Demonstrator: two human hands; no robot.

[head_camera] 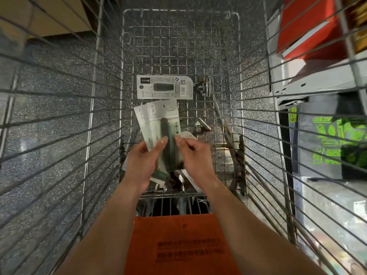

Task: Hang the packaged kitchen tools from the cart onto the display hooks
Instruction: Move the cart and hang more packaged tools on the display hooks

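I look down into a wire shopping cart (123,56). My left hand (142,157) grips a fanned stack of white packaged tools (156,118), thumb on the front card. The front pack shows a dark green handle. My right hand (195,155) pinches the right edge of that front pack with thumb and fingertips. Another packaged tool (164,87), white card with a black handle, lies flat on the cart floor farther in. More packages (178,179) lie under my hands, mostly hidden.
Loose shiny metal pieces (203,87) (202,124) lie on the cart floor to the right. An orange flap (178,245) covers the cart's near end. Shelving with a red box (309,28) and green-printed bags (333,139) stands outside the right wall.
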